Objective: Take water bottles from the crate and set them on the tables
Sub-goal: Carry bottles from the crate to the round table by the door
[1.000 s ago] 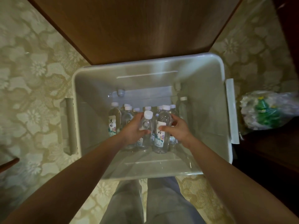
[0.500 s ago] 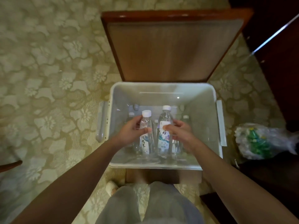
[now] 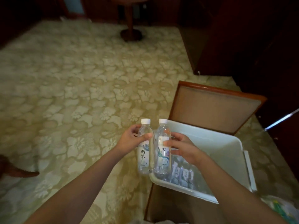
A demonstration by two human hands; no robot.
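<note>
As seen from the head view, holds two water bottles upright and side by side, one in each hand, over the edge where the carpet [image 3: 72,86] meets the near left corner of the crate [image 3: 226,138]. Grips the left bottle [image 3: 144,156] with the left hand [image 3: 129,139], thumb laid across the front above the label, fingers curled round behind the shoulder. Grips the right bottle [image 3: 162,160] with the right hand [image 3: 182,147], fingers wrapped round the labelled middle. Two white caps, two pale labels with dark characters, the two bottles almost touching, both lifted out of the crate. One white crate, with more bottles [image 3: 182,175] in its near part, too blurred to count. Just behind the crate, one chair [image 3: 213,109] with a reddish wooden frame and a tan padded back. Far across the flower-patterned carpet, one dark pedestal foot [image 3: 131,33]. At the left edge, one curved wooden leg [image 3: 19,172]. At the lower right corner, one clear plastic bag [image 3: 283,209] with something green inside.
</note>
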